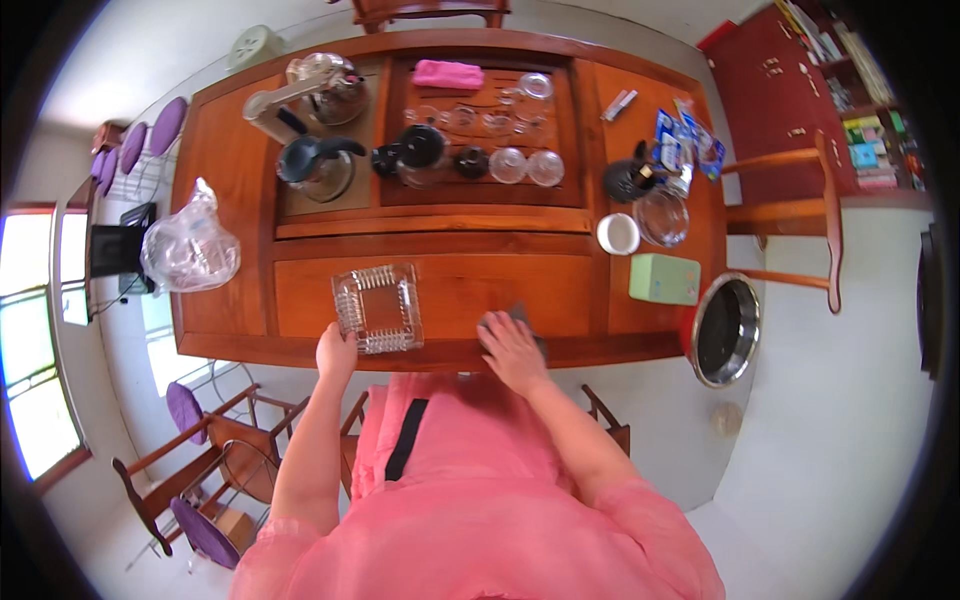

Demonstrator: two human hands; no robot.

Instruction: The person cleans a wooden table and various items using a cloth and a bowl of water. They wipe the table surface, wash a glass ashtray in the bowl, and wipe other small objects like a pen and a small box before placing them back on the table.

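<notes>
My left hand [337, 351] grips the near left corner of a square clear-glass ashtray or dish [377, 351] with ribbed sides. Whether that dish rests on the wooden tea table [465, 289] or is held just above it, I cannot tell. Near the table's front edge, my right hand [516, 351] presses down on a grey cloth [537, 339], its fingers spread over it. Most of the cloth is hidden beneath the palm.
Glass cups [508, 165] and a pink towel [448, 74] occupy the recessed tray. Left are a glass kettle [337, 101] and a plastic bag [191, 251]. Right stand a white cup [619, 234], a green box [664, 279], and a metal-rimmed bin [726, 330] beside the table.
</notes>
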